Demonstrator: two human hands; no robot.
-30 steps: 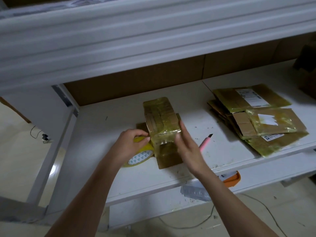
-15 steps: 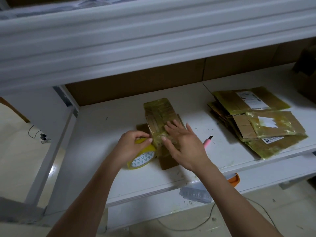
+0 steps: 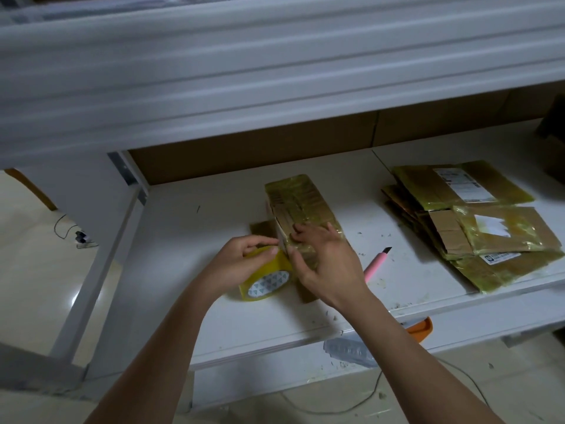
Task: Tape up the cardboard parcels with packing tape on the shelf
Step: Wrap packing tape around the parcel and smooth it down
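A cardboard parcel (image 3: 301,206), already wrapped in glossy yellowish tape, is being held down near the middle of the white shelf (image 3: 195,240), its long side running from about 11 o'clock to 5 o'clock. The near end of the parcel is being pressed by the right hand (image 3: 324,264), whose fingers are being kept spread and fairly straight across the taped top and side rather than curled round it. A roll of yellow packing tape (image 3: 266,278) is being gripped by the left hand (image 3: 241,264) just at 9 o'clock of the parcel's near end, with the fingers curled over the roll's upper edge and the roll standing tilted on the shelf, its white patterned core facing the camera. The roll is being held touching, or all but touching, the parcel's corner; a free strip of tape cannot be made out. A flat piece of brown cardboard (image 3: 263,229) is lying under the parcel, showing at its 9 o'clock side. A pink utility knife (image 3: 377,263) is lying on the shelf at 3 o'clock of the right hand, just beside it. A stack of taped flat parcels (image 3: 477,224), some bearing white labels, is resting well apart at 3 o'clock, near the shelf's front edge.
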